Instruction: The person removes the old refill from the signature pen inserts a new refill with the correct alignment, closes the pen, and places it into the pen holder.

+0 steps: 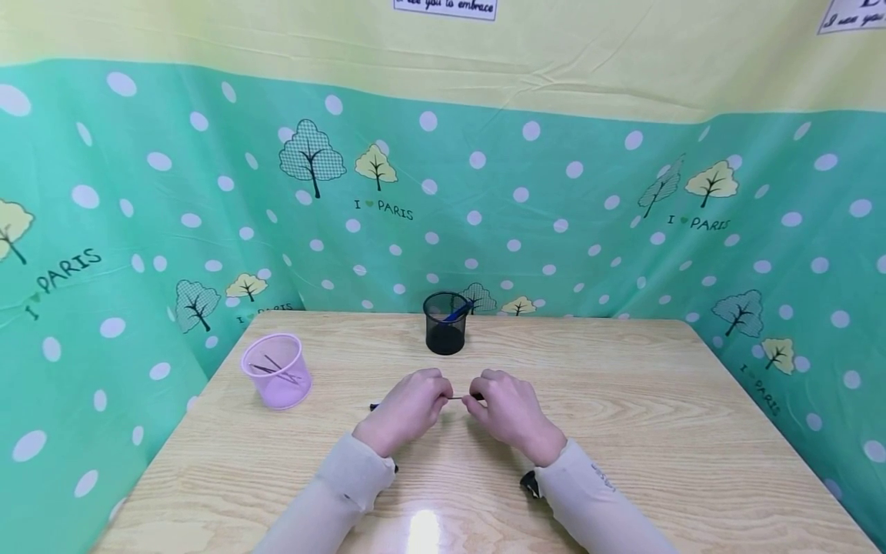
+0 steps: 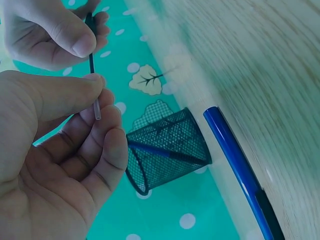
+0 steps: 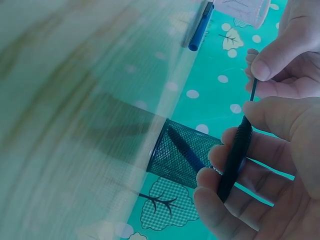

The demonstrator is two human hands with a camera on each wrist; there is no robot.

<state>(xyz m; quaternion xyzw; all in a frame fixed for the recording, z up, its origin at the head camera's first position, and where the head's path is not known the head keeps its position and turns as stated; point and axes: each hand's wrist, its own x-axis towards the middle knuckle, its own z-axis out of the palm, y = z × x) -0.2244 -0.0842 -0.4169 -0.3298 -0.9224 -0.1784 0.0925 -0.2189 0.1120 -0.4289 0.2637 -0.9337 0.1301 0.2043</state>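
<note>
"Two hands meet above a table point(image 1: 623, 385); what do they hold?"

"A thin rod point(image 2: 97, 109), running side to side between them, over the wooden top. The left hand point(image 1: 407, 412) pinches it between thumb and fingertips, its pale end poking out. The right hand point(image 1: 512, 412) grips a dark ribbed sleeve point(image 3: 235, 162) at the rod's other end, fingers curled round it."

"What could go wrong?"

"My judgement: a crooked pull could bend the rod, as it is slender and held from both sides. Pinched so near its tip, it could slip from the left hand, and a sudden release could throw either arm outward."

"Into what?"

"The left could knock the blue barrel point(image 2: 240, 170) lying beside it, which might roll. Further left, well apart, stands a lilac cup point(image 1: 285, 397). Ahead, near the far edge, a black mesh cup point(image 1: 445, 339) stands upright with a blue pen point(image 1: 457, 312) leaning inside; a forward jerk might tip it."

"And room to move?"

"Most to the right, where wood grain stretches to the side edge. Forward is tighter: beyond the far edge hangs a spotted green cloth point(image 1: 588, 192)."
</note>
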